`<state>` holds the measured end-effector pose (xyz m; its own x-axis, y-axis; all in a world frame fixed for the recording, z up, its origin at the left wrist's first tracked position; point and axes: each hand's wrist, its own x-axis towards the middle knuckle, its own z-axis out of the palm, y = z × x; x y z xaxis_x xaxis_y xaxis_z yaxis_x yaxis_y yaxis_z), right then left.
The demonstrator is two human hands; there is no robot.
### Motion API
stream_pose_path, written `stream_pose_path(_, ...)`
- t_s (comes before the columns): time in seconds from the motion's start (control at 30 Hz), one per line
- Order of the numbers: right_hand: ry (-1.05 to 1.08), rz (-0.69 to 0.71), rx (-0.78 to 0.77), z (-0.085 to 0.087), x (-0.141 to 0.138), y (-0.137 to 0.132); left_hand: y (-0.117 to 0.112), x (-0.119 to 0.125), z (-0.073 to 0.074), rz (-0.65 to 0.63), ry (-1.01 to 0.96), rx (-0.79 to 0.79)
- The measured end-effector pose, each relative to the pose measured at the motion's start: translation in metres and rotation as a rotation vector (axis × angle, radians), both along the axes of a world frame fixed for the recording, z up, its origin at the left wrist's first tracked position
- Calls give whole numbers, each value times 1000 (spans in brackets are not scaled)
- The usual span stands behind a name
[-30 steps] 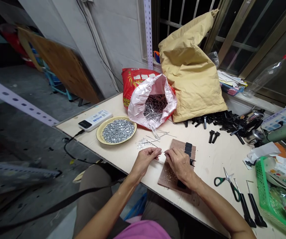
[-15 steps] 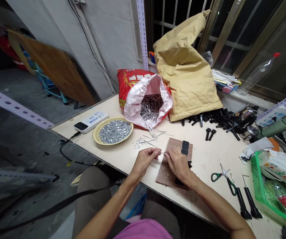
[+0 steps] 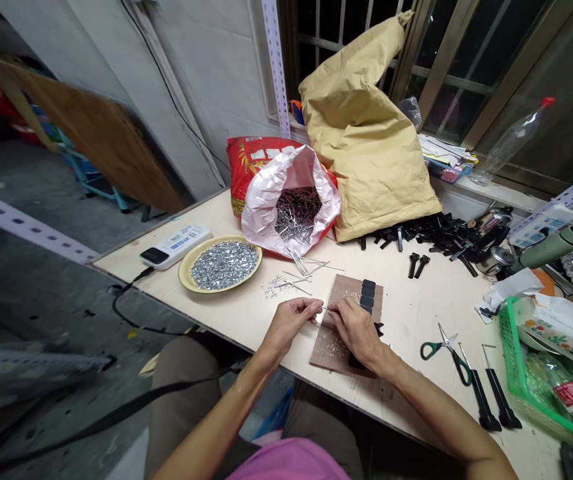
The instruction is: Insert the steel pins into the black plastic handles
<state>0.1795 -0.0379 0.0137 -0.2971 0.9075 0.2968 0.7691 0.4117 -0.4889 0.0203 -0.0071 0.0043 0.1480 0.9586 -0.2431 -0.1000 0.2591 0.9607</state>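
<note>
Both hands are near the front edge of the table, fingertips almost meeting. A thin metal rod [image 3: 325, 308] spans the small gap between them. My left hand [image 3: 286, 325] is closed in a pinch at one end of it; whether a small washer is there too, I cannot make out. My right hand [image 3: 356, 331] pinches the other end, above a brown board [image 3: 329, 357] with black pads [image 3: 367, 293] along its right side. Loose metal rods [image 3: 299, 283] and small clear-looking rings [image 3: 272, 288] lie just beyond my left hand.
A yellow plate [image 3: 182, 275] of small metal pieces stands left. Behind are a red sack [image 3: 246, 167] of rods and a tan sack [image 3: 371, 167]. Black parts [image 3: 441, 233] are heaped right of them. Scissors [image 3: 446, 347], hex-tipped tools [image 3: 501, 393] and a green basket [image 3: 509, 347] sit right.
The camera view has turned slightly right, so the table's things appear a little further left. Both hands keep their pinch on the rod, with only a slight shift of the right fingers.
</note>
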Motion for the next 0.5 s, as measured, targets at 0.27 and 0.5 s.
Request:
stream_pose_path(0.27,292,-46,-199,-1,13,-1,-4,8,-4,-62,44,33)
stream_pose_path(0.5,319,-135,-216,0,36,-16,-9,27,-10,-155,-14,-74)
